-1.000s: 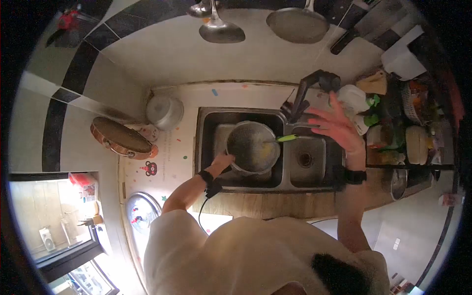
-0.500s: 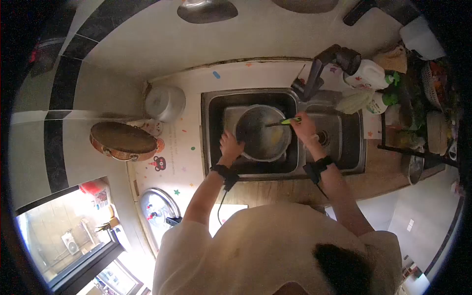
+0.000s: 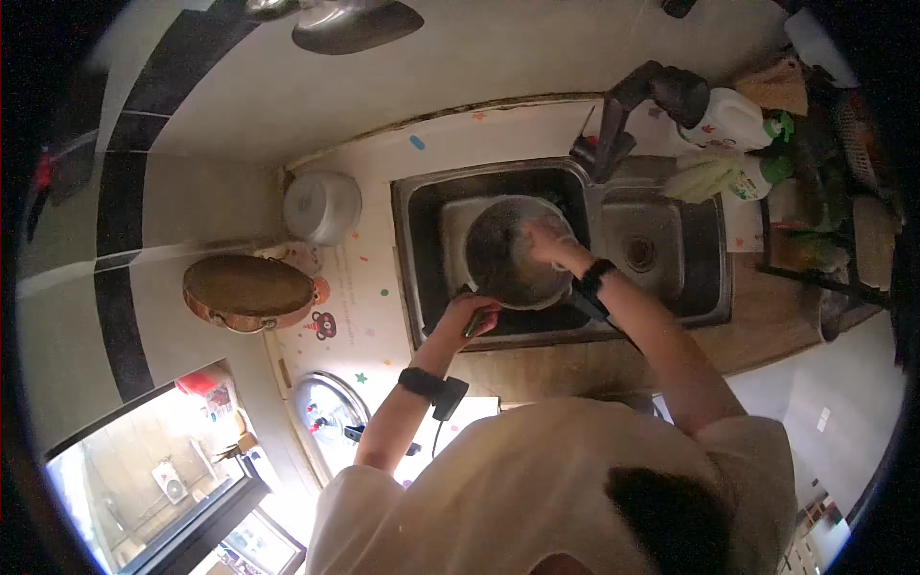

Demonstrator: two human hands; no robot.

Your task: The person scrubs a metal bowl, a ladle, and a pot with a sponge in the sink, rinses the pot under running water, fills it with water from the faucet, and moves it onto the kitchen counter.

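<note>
A large round basin [image 3: 487, 254] with cloudy contents stands in the left bowl of the steel sink [image 3: 422, 287]. My left hand [image 3: 470, 314] is at the basin's near left edge, its fingers closed around a slim green-handled tool [image 3: 473, 323]; the tool's other end is hard to make out. My right hand [image 3: 548, 241] reaches inside the basin at its right side. Its fingers are blurred, and whether they hold anything cannot be seen.
A dark faucet [image 3: 623, 125] rises behind the sink. To the right are a white bottle [image 3: 728, 120], a pale green cloth [image 3: 702, 177] and a dark rack [image 3: 815, 275]. A lidded pot [image 3: 322, 207] and a brown round pan [image 3: 247, 287] stand left.
The green-handled tool has passed from my right hand to my left. My right hand has moved left and deeper into the basin; my left hand has come down to its near edge.
</note>
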